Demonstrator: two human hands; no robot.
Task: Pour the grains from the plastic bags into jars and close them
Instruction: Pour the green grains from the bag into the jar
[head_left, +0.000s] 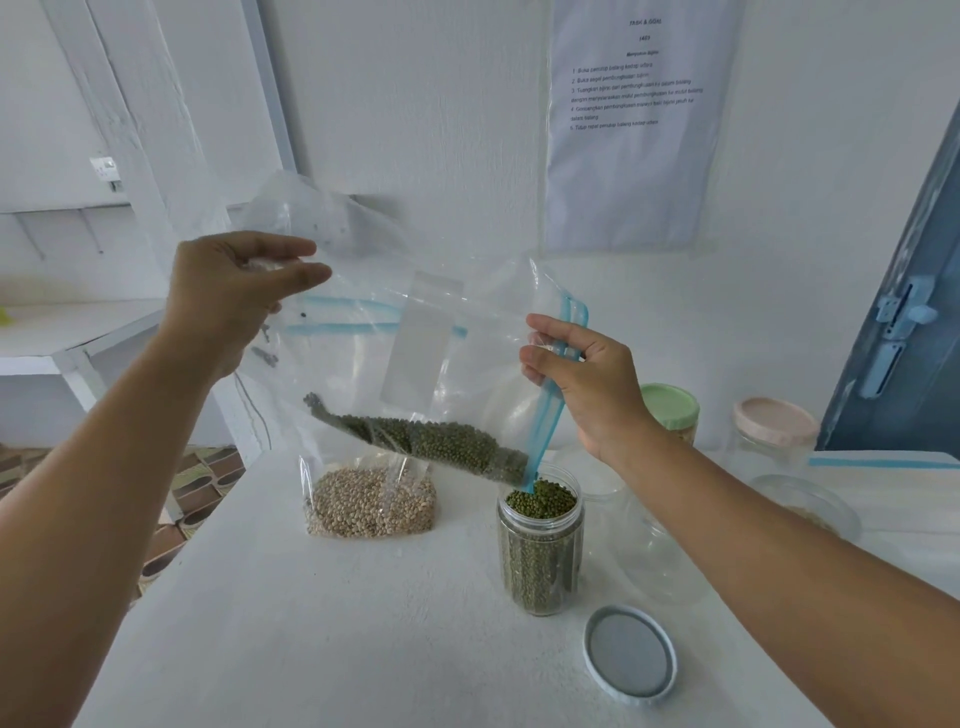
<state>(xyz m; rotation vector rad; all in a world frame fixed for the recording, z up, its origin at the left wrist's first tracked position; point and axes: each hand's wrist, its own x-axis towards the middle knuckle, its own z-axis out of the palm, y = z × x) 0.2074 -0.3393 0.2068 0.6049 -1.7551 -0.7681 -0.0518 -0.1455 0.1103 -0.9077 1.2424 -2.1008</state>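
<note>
A clear zip bag (415, 332) with a blue seal hangs tilted over an open clear jar (540, 551). My left hand (228, 291) pinches the bag's raised bottom corner. My right hand (587, 384) grips the blue zip edge just above the jar's mouth. Green mung beans (431, 441) lie along the bag's lower fold and run into the jar, which is filled to the rim. The jar's white lid (629, 656) lies upside down on the table in front of it. A second bag of beige grains (370, 501) rests on the table behind.
On the white table (311, 623), right of the jar, stand empty clear jars (665, 545), a green-lidded jar (670, 410) and a pink-lidded jar (774, 431). A printed sheet (634, 119) hangs on the wall. A blue door (904, 338) is at right, white shelves (67, 332) at left.
</note>
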